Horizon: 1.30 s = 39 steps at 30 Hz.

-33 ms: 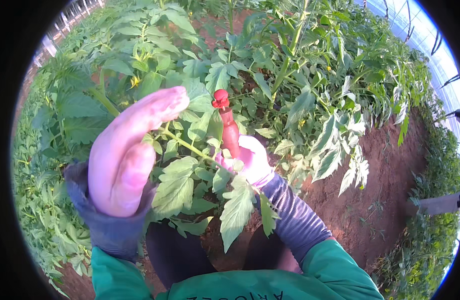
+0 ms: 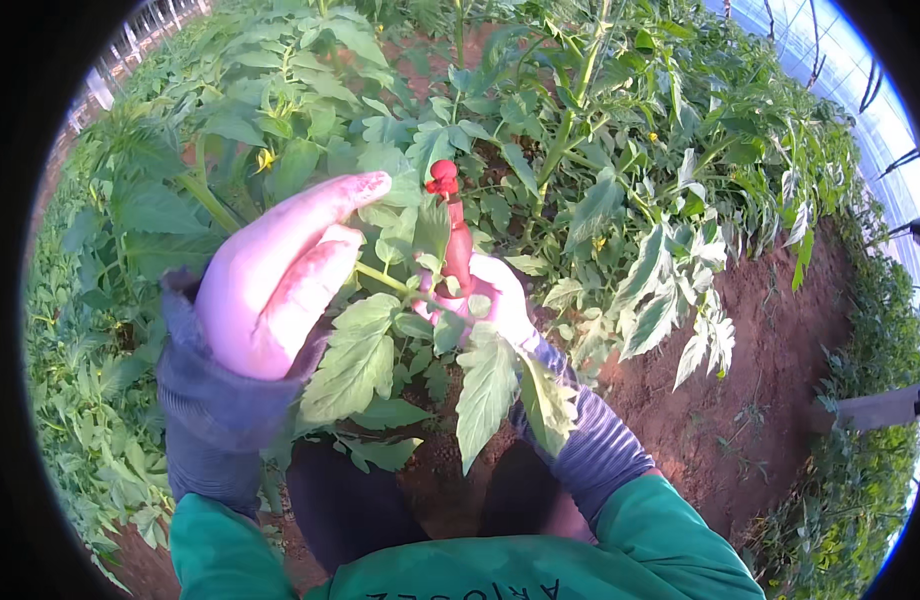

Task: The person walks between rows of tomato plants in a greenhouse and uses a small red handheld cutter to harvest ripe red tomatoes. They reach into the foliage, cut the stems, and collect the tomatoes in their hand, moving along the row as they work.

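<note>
My left hand [image 2: 285, 265] is raised beside a tomato plant, left of the red bottle. Its long fingers lie together, stretched out and slightly bent to the right, with the thumb apart below them; I see nothing held. In my right hand [image 2: 500, 295] stands a slim red bottle [image 2: 458, 250], upright, with a knobbed red top. Leaves hide some of it and some of the fingers around its base. A leafy tomato shoot [image 2: 382, 278] runs between the hands, and its broad leaves [image 2: 355, 360] hang in front of my forearms.
Dense tomato plants surround me, with a yellow flower [image 2: 266, 160] at upper left. A thick upright stem [image 2: 565, 135] rises behind the bottle. Brown soil [image 2: 700, 370] lies to the right. A grey post [image 2: 870, 408] and plastic sheeting [image 2: 860, 80] are at the right edge.
My left hand has moved right and slightly up, nearer the red bottle, and its thumb has swung up toward the fingers. The shoot's leaves have shifted a little. The bottle stays in my right hand.
</note>
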Tool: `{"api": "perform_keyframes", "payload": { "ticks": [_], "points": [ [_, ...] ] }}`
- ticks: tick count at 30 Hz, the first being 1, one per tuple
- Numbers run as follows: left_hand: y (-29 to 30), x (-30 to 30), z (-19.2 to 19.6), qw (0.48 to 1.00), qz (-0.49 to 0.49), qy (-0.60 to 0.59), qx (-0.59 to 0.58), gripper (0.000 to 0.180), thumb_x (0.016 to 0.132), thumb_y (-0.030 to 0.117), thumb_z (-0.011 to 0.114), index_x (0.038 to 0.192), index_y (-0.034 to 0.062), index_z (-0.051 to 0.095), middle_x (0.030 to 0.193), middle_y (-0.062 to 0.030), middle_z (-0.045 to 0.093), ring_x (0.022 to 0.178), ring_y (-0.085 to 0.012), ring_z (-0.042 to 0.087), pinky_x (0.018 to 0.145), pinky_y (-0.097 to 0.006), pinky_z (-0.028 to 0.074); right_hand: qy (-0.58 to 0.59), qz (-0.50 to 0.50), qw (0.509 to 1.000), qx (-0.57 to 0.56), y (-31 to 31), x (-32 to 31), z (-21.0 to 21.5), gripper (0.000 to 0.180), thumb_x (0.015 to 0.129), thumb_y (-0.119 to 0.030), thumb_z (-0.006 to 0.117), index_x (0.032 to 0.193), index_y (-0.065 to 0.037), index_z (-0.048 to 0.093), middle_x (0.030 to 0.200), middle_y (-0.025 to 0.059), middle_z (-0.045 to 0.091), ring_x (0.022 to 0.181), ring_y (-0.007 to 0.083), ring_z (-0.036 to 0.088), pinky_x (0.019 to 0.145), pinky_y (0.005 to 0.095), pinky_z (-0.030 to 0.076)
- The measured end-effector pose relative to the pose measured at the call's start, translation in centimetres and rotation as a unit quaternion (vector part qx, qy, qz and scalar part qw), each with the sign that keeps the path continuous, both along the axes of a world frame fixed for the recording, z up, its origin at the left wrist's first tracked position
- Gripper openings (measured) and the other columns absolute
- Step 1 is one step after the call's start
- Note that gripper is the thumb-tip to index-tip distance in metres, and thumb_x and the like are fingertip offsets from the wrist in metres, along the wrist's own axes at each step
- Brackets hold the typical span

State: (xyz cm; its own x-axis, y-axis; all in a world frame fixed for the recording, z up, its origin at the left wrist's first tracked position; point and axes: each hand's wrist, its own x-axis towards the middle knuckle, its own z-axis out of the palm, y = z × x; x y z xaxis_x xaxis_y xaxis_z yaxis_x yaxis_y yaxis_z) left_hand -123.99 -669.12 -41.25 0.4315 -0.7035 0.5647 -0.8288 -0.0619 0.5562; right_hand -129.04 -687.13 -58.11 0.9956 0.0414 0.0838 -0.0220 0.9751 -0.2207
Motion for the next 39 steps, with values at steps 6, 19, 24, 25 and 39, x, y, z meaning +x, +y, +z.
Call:
{"api": "perform_keyframes", "payload": {
  "ticks": [6,19,24,25,39],
  "points": [
    [1.3,-0.2,-2.7,0.803,0.098,-0.106,0.579,0.03,0.082,0.023,0.06,0.099,-0.0019,0.06,0.069,-0.0161,0.06,0.064,-0.0245,0.061,0.06,-0.032,0.048,-0.006,-0.105,0.994,-0.028,1.3,-1.3,-2.4,0.055,0.079,-0.016,0.062,0.127,-0.006,0.038,0.113,0.01,0.051,0.093,0.0213,0.054,0.079,0.0327,0.048],
    [1.6,-0.9,-12.5,0.86,-0.045,0.508,-0.026,0.045,0.083,0.004,0.059,0.124,-0.0011,0.04,0.113,-0.0062,0.05,0.104,-0.0126,0.05,0.09,-0.027,0.04,-0.054,-0.343,0.764,-0.544,7.3,-3.5,-0.7,0.053,0.071,0.001,0.065,0.121,-0.004,0.048,0.122,0.0142,0.05,0.111,0.0277,0.051,0.093,0.0347,0.041],
    [2.3,0.3,-11.8,0.838,-0.049,0.542,-0.05,0.054,0.079,-0.007,0.059,0.128,-0.0023,0.036,0.113,-0.0052,0.048,0.102,-0.0113,0.05,0.089,-0.025,0.04,0.024,-0.357,0.649,-0.671,2.1,-7.1,-2.7,0.026,0.082,-0.004,0.06,0.107,-0.002,0.056,0.105,0.0096,0.058,0.095,0.0185,0.055,0.085,0.0288,0.043],
    [2.2,0.3,-12.0,0.841,-0.052,0.535,-0.067,0.054,0.079,-0.007,0.059,0.128,-0.0024,0.036,0.112,-0.0048,0.048,0.101,-0.0111,0.05,0.088,-0.025,0.041,0.083,-0.353,0.675,-0.643,1.2,-7.9,-3.6,0.02,0.085,-0.003,0.056,0.105,-0.002,0.057,0.102,0.0073,0.058,0.094,0.0144,0.054,0.086,0.0275,0.042],
    [1.8,-0.2,-11.7,0.858,-0.063,0.508,-0.045,0.055,0.077,-0.002,0.065,0.125,-0.0031,0.039,0.106,-0.0034,0.053,0.097,-0.0116,0.053,0.088,-0.028,0.043,0.118,-0.444,0.69,-0.56,-4.2,-2.8,6.6,0.028,0.09,-0.005,0.05,0.117,0.001,0.049,0.102,0.0107,0.06,0.077,0.0109,0.056,0.07,0.0222,0.048]
  ]
}}
